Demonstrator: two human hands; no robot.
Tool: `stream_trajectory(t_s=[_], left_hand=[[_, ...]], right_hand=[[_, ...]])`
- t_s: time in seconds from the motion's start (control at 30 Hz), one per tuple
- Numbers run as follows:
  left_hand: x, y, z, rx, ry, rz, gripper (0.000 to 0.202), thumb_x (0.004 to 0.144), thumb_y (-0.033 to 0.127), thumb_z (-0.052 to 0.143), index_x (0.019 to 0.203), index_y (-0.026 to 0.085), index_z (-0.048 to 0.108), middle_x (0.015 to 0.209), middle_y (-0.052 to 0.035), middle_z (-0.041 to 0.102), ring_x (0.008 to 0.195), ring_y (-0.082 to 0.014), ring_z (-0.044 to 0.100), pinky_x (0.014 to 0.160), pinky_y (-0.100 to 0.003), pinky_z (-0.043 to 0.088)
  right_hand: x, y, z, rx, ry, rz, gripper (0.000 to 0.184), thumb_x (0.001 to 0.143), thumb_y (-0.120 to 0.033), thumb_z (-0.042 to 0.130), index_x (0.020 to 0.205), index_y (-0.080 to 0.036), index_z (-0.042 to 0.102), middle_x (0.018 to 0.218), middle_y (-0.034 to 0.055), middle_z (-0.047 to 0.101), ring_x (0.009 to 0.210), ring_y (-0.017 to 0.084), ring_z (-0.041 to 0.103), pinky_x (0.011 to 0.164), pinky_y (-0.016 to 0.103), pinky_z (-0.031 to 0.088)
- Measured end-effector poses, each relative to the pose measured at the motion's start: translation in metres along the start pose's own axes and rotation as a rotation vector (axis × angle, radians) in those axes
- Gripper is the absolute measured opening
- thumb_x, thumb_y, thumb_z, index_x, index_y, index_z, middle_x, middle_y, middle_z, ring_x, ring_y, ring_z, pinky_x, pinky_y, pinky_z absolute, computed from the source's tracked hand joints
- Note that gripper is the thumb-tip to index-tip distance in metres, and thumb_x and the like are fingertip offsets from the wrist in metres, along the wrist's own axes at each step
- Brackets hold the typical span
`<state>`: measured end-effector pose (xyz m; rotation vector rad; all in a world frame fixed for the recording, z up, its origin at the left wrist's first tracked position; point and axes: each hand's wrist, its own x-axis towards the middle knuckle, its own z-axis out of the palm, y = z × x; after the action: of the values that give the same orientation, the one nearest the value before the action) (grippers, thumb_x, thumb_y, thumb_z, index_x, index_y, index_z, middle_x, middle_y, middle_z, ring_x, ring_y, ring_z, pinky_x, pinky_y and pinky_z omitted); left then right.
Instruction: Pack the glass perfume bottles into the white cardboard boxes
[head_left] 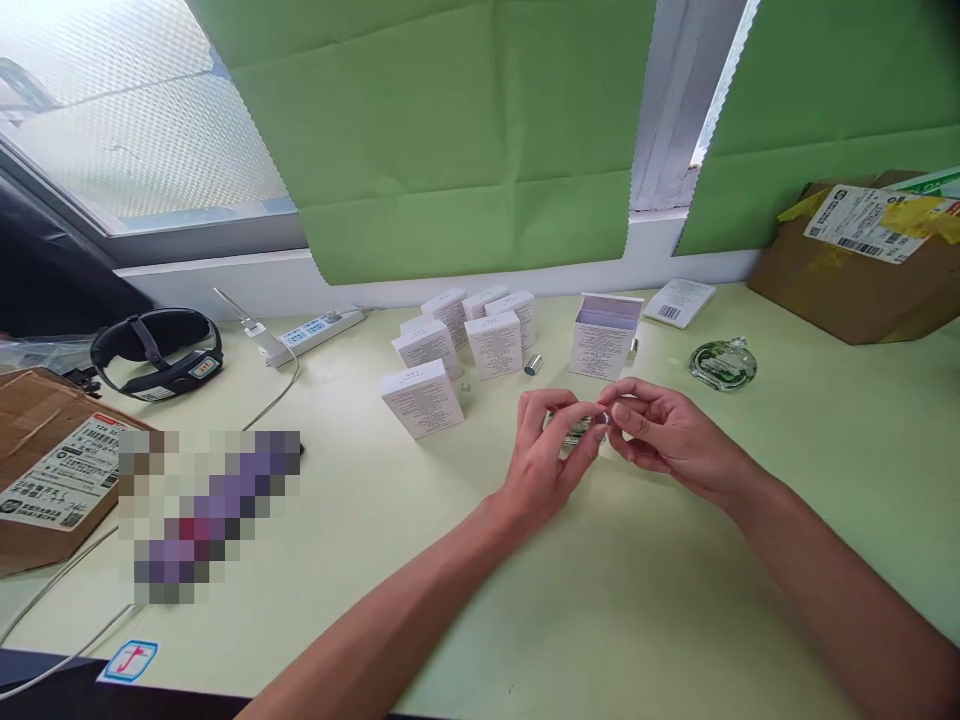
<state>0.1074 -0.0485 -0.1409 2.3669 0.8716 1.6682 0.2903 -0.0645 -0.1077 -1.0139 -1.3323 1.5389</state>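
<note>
My left hand (pixel 551 450) and my right hand (pixel 664 430) meet over the pale green table (pixel 675 620), fingers pinched together. Between them sits a small clear glass bottle (pixel 574 430), held by my left fingers; my right fingertips pinch at its top end. Just behind them stands an open white box (pixel 604 335) with its lid flipped up. A small silver cap (pixel 533 364) lies beside it. A flat round glass bottle (pixel 721 362) rests to the right.
Several closed white boxes (pixel 450 350) stand behind-left. A power strip (pixel 319 330), a black headset (pixel 157 350) and a cardboard box (pixel 45 470) lie at left. A larger cardboard box (pixel 862 260) sits at far right, a white card (pixel 679 302) by the wall.
</note>
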Motion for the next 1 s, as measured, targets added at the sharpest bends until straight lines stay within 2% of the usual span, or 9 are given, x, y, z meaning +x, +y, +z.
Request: stream_trajectory(t_s=[0.1,0.2,0.3,0.37,0.43,0.63,0.77,0.87,1.0], left_hand=[[0.004,-0.006,-0.003,0.014,0.058,-0.084,0.015,0.097,0.026,0.056,0.110,0.023,0.062,0.102,-0.0061,0.055,0.099,-0.0175,0.055,0.089,-0.033,0.049],[0.006,-0.014,-0.003,0.017,0.098,-0.164,0.014,0.098,0.028,0.053,0.107,0.022,0.061,0.104,-0.0070,0.054,0.102,-0.0182,0.055,0.091,-0.035,0.048],[0.004,-0.019,-0.002,-0.008,0.093,-0.199,0.015,0.098,0.028,0.052,0.107,0.021,0.061,0.107,-0.0078,0.053,0.105,-0.0189,0.054,0.091,-0.035,0.048],[0.002,-0.021,-0.001,-0.016,0.081,-0.207,0.015,0.099,0.029,0.051,0.108,0.022,0.060,0.107,-0.0079,0.052,0.106,-0.0190,0.054,0.090,-0.035,0.049],[0.001,-0.020,-0.001,-0.013,0.067,-0.206,0.016,0.099,0.030,0.049,0.110,0.022,0.059,0.107,-0.0080,0.052,0.105,-0.0188,0.054,0.090,-0.034,0.049],[0.001,-0.014,-0.002,-0.006,0.002,-0.123,0.019,0.100,0.027,0.047,0.116,0.024,0.056,0.106,-0.0075,0.050,0.106,-0.0183,0.053,0.092,-0.035,0.048],[-0.002,-0.012,-0.002,-0.008,-0.037,-0.051,0.021,0.100,0.024,0.049,0.120,0.024,0.054,0.107,-0.0076,0.050,0.105,-0.0179,0.052,0.091,-0.034,0.048],[-0.004,-0.012,-0.002,-0.008,-0.054,-0.032,0.022,0.099,0.023,0.049,0.121,0.023,0.053,0.109,-0.0085,0.050,0.107,-0.0181,0.051,0.091,-0.034,0.048],[-0.004,-0.011,-0.001,-0.030,-0.083,-0.050,0.020,0.099,0.023,0.050,0.119,0.021,0.054,0.110,-0.0090,0.050,0.107,-0.0180,0.051,0.092,-0.034,0.047]], right_hand=[[0.001,-0.001,-0.003,-0.108,0.120,-0.072,0.029,0.088,-0.051,0.064,0.103,-0.026,0.062,0.079,0.0007,0.062,0.057,0.011,0.047,0.043,0.022,0.030],[0.004,0.003,-0.009,-0.365,0.300,-0.152,0.030,0.084,-0.051,0.069,0.102,-0.027,0.063,0.100,0.0033,0.065,0.064,0.012,0.051,0.052,0.026,0.042],[0.006,0.009,-0.014,-0.651,0.216,-0.122,0.041,0.079,-0.051,0.073,0.112,-0.029,0.062,0.109,0.0044,0.063,0.078,0.017,0.056,0.059,0.029,0.047],[0.006,0.011,-0.014,-0.749,0.122,-0.085,0.046,0.079,-0.053,0.071,0.117,-0.029,0.061,0.112,0.0055,0.062,0.082,0.019,0.058,0.062,0.032,0.048],[0.006,0.011,-0.012,-0.775,0.098,-0.110,0.043,0.081,-0.054,0.069,0.115,-0.029,0.061,0.112,0.0057,0.062,0.085,0.020,0.058,0.067,0.034,0.049],[0.002,0.005,0.006,-0.708,0.284,-0.444,0.026,0.086,-0.043,0.069,0.107,-0.030,0.061,0.106,0.0031,0.064,0.090,0.021,0.058,0.072,0.034,0.047],[-0.001,0.010,0.016,-0.765,0.258,-0.616,0.024,0.093,-0.031,0.062,0.116,-0.034,0.058,0.107,0.0029,0.064,0.084,0.019,0.060,0.070,0.035,0.048],[-0.002,0.016,0.016,-0.832,0.245,-0.726,0.031,0.096,-0.023,0.055,0.124,-0.037,0.058,0.113,0.0037,0.065,0.087,0.019,0.062,0.070,0.035,0.050],[-0.003,0.022,0.014,-0.902,0.277,-0.760,0.037,0.096,-0.019,0.055,0.126,-0.039,0.060,0.111,0.0035,0.068,0.092,0.021,0.066,0.074,0.036,0.053]])
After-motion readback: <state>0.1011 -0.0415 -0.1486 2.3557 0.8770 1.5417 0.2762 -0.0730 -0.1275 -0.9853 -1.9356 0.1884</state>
